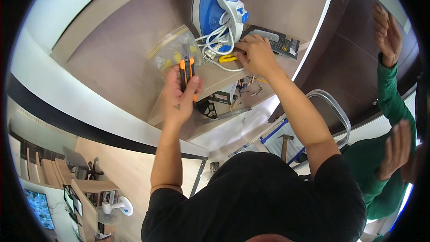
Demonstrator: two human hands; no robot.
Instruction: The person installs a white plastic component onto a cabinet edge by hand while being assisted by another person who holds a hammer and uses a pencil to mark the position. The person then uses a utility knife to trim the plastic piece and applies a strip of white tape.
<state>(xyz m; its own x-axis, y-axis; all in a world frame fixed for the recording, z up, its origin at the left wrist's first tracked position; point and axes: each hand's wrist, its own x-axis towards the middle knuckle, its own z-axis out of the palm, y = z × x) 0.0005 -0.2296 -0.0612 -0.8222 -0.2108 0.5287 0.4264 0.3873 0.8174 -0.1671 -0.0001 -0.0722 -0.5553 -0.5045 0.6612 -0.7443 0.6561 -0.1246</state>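
Note:
My left hand [179,95] is closed around a pair of pliers [187,67] with orange and black handles, jaws pointing up, over the shelf. Bent fingers bring my right hand [260,56] to the shelf top, closed at the end of a yellow utility knife [228,58]; the fingertips are partly hidden. Right behind the knife stands a blue and white steam iron [208,11], its white cord [224,36] bundled in front. Beside the pliers lies a clear zip bag [168,49] with yellow pieces inside. A dark flat package [284,44] rests just past my right hand.
On the lower shelf are a metal ruler [235,113], a dark box [222,96] and several small loose parts. A hammer [284,147] lies on a blue-edged stepladder [280,136] at my right. A person in a green sleeve [389,87] stands close by there, hands raised.

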